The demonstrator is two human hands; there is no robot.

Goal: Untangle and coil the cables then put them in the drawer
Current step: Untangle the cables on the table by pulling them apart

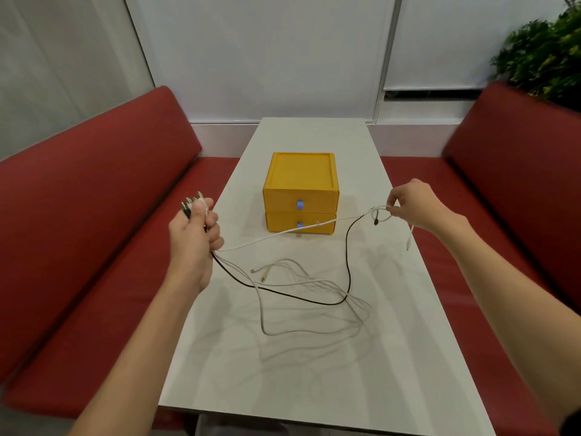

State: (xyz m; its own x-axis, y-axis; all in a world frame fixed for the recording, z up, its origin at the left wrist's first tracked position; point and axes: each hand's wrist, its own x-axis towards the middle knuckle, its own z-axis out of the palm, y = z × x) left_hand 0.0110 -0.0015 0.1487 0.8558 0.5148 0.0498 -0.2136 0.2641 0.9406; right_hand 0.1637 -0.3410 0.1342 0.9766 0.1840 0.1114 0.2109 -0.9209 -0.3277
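Observation:
My left hand [195, 237] is raised over the table's left edge, closed around a bundle of cable plugs whose ends stick up above my fist. From it run a black cable [347, 262] and several white cables [301, 297] that sag in loose loops onto the table. My right hand [412, 206] pinches a knot where a white cable [283, 234] and the black cable's end cross; a white plug dangles below it. A yellow two-drawer box [301, 193] stands in the middle of the table, both drawers shut.
The white table [314, 372] runs away from me between two red benches, one on the left [94, 215] and one on the right [509, 184]. A green plant [547, 55] stands at the far right. White wall panels close off the back.

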